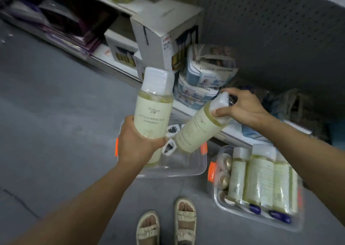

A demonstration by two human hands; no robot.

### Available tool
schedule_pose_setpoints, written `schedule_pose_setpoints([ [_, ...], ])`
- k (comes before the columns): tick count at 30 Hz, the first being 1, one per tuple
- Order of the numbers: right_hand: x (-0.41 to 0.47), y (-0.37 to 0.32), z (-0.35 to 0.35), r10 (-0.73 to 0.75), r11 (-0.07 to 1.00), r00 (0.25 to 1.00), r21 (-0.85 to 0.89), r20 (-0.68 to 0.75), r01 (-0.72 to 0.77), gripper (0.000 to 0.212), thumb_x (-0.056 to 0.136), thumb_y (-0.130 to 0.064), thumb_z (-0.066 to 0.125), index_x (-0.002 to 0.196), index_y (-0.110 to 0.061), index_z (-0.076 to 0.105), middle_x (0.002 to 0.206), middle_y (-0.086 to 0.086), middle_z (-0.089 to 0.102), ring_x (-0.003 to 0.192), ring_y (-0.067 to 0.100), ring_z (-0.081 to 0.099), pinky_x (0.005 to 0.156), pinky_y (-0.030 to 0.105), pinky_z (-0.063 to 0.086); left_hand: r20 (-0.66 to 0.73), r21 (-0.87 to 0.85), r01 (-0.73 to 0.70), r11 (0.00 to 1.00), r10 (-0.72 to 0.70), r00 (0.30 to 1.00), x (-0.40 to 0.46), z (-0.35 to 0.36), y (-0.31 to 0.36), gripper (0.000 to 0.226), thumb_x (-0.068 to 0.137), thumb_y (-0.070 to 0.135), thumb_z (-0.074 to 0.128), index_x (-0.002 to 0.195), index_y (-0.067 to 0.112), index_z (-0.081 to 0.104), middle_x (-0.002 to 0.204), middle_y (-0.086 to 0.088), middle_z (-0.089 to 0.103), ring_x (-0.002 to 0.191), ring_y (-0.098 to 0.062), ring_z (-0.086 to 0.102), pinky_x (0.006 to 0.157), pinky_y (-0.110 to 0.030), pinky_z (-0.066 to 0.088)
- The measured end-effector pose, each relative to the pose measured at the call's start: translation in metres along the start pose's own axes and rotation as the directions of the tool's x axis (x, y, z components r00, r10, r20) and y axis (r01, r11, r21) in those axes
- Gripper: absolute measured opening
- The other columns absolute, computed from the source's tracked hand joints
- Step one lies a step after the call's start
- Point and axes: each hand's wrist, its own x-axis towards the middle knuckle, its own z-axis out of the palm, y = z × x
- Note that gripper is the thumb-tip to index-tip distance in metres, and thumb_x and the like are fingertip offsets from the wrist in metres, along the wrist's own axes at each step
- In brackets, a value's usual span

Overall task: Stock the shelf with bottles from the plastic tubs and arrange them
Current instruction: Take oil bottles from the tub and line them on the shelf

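Two pale yellow-green bottles with white caps are held above a clear tub (186, 170) on the grey floor. The left hand (136, 145) wraps its fingers round the lower body of the upright bottle (152, 114) (label reads "amino acid fragrance"). The right hand (242, 108) pinches the cap end of the tilted bottle (197, 129). More of the same bottles (261, 179) lie side by side in a second tub (220, 198), near the low shelf (233, 132).

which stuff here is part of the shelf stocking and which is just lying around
Job: bottle in left hand, bottle in right hand, near-empty tub, full tub, shelf.
Lying about: teapot boxes, blue packs.
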Motion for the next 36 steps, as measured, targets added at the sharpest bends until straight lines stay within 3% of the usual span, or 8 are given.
schedule_pose_setpoints([
  [6, -0.04, -0.086, -0.074, -0.132, 0.991, 0.99, -0.014, 0.055, 0.133, 0.075, 0.064, -0.018, 0.083, 0.131, -0.025, 0.051, 0.124, -0.001, 0.056, 0.113, 0.018, 0.054, 0.094, 0.031, 0.045, -0.039, -0.033, -0.056, 0.998, 0.055, 0.998, -0.026, -0.053, 0.073, 0.077, 0.05, 0.022, 0.09, 0.109, 0.027, 0.041, 0.107, 0.001, 0.056, 0.098, -0.02, 0.057, 0.078, -0.044, 0.055],
  [11, -0.08, -0.153, -0.14, -0.189, 0.981, 0.982, -0.033, 0.018, 0.19, 0.066, 0.063, -0.021, 0.084, 0.118, -0.021, 0.048, 0.111, -0.003, 0.057, 0.101, 0.016, 0.057, 0.081, 0.028, 0.048, -0.056, -0.07, -0.132, 0.989, 0.128, 0.99, -0.048, -0.099, 0.138, 0.076, 0.05, 0.023, 0.088, 0.11, 0.026, 0.042, 0.105, 0.002, 0.056, 0.097, -0.019, 0.057, 0.076, -0.041, 0.054],
  [14, -0.105, -0.192, -0.18, -0.225, 0.972, 0.974, -0.076, -0.013, 0.223, 0.068, 0.063, -0.025, 0.085, 0.117, -0.019, 0.045, 0.108, -0.002, 0.056, 0.098, 0.017, 0.056, 0.071, 0.025, 0.045, -0.062, -0.103, -0.194, 0.976, 0.188, 0.98, -0.06, -0.126, 0.18, 0.076, 0.052, 0.021, 0.088, 0.11, 0.027, 0.04, 0.106, 0.003, 0.056, 0.097, -0.016, 0.055, 0.071, -0.032, 0.048],
  [19, -0.145, -0.25, -0.243, -0.294, 0.953, 0.953, -0.099, -0.064, 0.287, 0.066, 0.06, -0.024, 0.086, 0.115, -0.02, 0.05, 0.11, -0.004, 0.058, 0.101, 0.016, 0.056, 0.086, 0.033, 0.048, -0.075, -0.119, -0.305, 0.945, 0.298, 0.952, -0.079, -0.165, 0.247, 0.076, 0.052, 0.025, 0.089, 0.112, 0.024, 0.042, 0.106, 0.005, 0.058, 0.097, -0.016, 0.056, 0.071, -0.028, 0.044],
  [24, -0.184, -0.295, -0.297, -0.366, 0.93, 0.921, -0.077, -0.137, 0.358, 0.062, 0.063, -0.02, 0.085, 0.116, -0.024, 0.054, 0.108, -0.008, 0.059, 0.099, 0.011, 0.057, 0.086, 0.032, 0.049, -0.099, -0.164, -0.385, 0.908, 0.373, 0.922, -0.1, -0.197, 0.307, 0.079, 0.054, 0.024, 0.089, 0.119, 0.019, 0.045, 0.108, 0.004, 0.058, 0.099, -0.017, 0.056, 0.073, -0.029, 0.045],
  [31, -0.234, -0.339, -0.371, -0.408, 0.905, 0.877, 0.015, -0.253, 0.425, 0.06, 0.068, -0.009, 0.081, 0.123, -0.019, 0.056, 0.107, -0.009, 0.06, 0.089, -0.003, 0.054, 0.062, 0.007, 0.038, -0.111, -0.171, -0.485, 0.858, 0.473, 0.874, -0.125, -0.234, 0.376, 0.071, 0.053, 0.02, 0.089, 0.108, 0.023, 0.044, 0.097, 0.009, 0.059, 0.092, -0.015, 0.058, 0.073, -0.029, 0.048],
  [36, -0.251, -0.355, -0.418, -0.388, 0.894, 0.865, 0.096, -0.317, 0.437, 0.066, 0.071, -0.006, 0.078, 0.13, -0.015, 0.052, 0.119, -0.003, 0.057, 0.105, 0.013, 0.056, 0.069, 0.02, 0.044, -0.107, -0.192, -0.524, 0.83, 0.513, 0.852, -0.135, -0.238, 0.415, 0.074, 0.05, 0.026, 0.09, 0.11, 0.022, 0.046, 0.098, 0.009, 0.061, 0.092, -0.015, 0.061, 0.075, -0.033, 0.053],
])
